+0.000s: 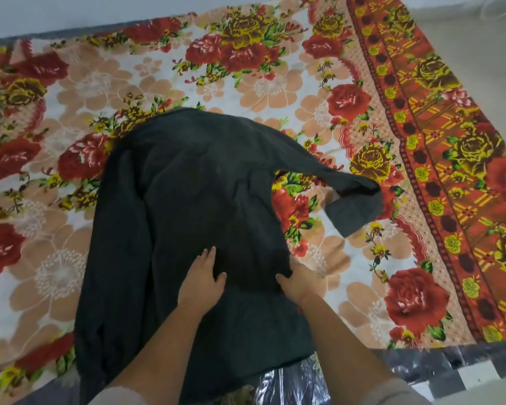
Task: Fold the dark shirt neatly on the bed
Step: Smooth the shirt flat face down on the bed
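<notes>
The dark shirt (187, 200) lies spread flat on the bed, its body running from the near edge toward the middle. One sleeve (354, 200) stretches out to the right, its cuff bent back. The left side looks folded inward along the body. My left hand (203, 276) rests flat on the cloth near the middle, fingers apart. My right hand (300, 280) sits at the shirt's right edge, its fingers tucked under the fabric and pinching that edge.
The bed carries a floral cover (70, 118) in red, peach and yellow, with a patterned red border (438, 147) on the right. Shiny plastic over a checked mattress (421, 372) shows at the near edge. Pale floor (479, 39) lies beyond the bed at right.
</notes>
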